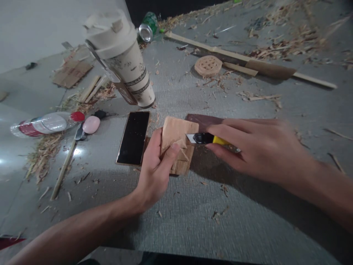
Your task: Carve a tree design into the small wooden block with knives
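In the head view, the left hand (156, 167) is gripping a small wooden block (179, 134) from its left side, with the thumb pressing across the front face and the other fingers curling out of sight behind it. The block is sitting just right of a dark phone (134, 137) and is resting partly on a dark brown board (205, 120) on the grey mat (193, 221). The right hand (259, 151) is closing around a knife (207, 138) with a yellow and black handle, the fingers pinching it low and flat, and the pale blade tip is touching the block's right edge. The thumb is lying close to that tip and roughly in its line. If the blade is skidding across the grain or breaking free of the wood suddenly, it could run into the thumb; a block held only in one hand could also be twisting under the push. The phone is lying just beside the left hand, so a slip leftward could be scratching its screen. Farther back a tall cream lidded cup (124, 55) is standing behind the phone, and a plastic bottle (46, 123) is lying on its side at the left. Wood shavings (284, 46) are lying scattered across the mat, loose underfoot for the board.
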### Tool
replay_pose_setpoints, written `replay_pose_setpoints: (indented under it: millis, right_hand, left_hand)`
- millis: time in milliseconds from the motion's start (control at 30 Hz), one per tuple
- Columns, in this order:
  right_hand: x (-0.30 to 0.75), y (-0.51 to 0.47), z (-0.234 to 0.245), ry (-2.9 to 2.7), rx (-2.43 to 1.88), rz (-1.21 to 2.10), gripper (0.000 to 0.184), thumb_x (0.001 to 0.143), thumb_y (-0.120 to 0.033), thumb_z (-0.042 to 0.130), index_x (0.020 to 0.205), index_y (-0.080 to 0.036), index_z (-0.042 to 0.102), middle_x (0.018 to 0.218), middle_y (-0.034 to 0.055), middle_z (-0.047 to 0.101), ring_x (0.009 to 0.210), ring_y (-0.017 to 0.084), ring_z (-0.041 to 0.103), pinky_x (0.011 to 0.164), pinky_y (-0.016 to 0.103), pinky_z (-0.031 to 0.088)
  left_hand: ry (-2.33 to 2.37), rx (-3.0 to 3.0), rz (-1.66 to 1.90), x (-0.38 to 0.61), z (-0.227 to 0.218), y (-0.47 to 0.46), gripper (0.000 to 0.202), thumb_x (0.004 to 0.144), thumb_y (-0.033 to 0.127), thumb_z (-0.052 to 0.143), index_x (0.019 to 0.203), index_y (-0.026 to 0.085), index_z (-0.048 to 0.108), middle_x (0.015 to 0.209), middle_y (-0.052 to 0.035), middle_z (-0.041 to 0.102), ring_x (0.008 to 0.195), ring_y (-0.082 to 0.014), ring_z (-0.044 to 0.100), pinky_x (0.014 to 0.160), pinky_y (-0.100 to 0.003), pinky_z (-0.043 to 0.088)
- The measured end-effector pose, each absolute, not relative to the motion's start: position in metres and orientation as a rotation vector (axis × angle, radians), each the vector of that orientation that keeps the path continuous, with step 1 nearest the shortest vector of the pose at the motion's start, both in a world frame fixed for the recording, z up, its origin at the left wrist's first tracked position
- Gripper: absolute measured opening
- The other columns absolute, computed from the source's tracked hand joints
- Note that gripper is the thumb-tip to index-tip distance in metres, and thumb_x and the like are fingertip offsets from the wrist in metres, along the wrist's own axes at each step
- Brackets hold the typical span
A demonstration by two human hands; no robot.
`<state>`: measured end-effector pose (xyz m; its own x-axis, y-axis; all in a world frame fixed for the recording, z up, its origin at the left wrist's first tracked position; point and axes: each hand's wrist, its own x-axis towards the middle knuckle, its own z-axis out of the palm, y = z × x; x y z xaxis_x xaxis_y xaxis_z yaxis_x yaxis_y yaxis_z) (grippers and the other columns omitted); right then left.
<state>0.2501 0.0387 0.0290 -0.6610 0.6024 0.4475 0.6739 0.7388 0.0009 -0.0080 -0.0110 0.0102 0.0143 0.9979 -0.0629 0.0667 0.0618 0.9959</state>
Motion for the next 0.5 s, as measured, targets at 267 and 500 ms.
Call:
replay_pose_setpoints:
  millis: [267,500]
  right_hand:
    - [0.2498,0.0391,0.0279,-2.508,-0.955,-0.251,0.027,0.121,-0.033,0.053,0.116,-0.021,0.076,0.104,0.0068,0.088,0.072,0.020,0.075,0.059,0.037,0.038]
    - [0.2505,0.0390,0.0283,-2.531,-0.964,-0.248,0.031,0.122,-0.035,0.049,0.115,-0.022,0.076,0.100,0.0053,0.086,0.072,0.020,0.075,0.059,0.037,0.038]
  left_hand:
    - [1.267,1.209,1.122,-0.0084,0.0086,-0.0115,0.024,0.116,0.047,0.073,0.128,0.026,0.070,0.118,-0.0056,0.074,0.114,-0.0265,0.073,0.111,-0.050,0.067]
    - [1.293,1.247,1.127,-0.0092,0.0096,-0.0114,0.022,0.116,0.044,0.072,0.128,0.026,0.071,0.115,-0.0047,0.073,0.107,-0.0246,0.072,0.103,-0.046,0.068]
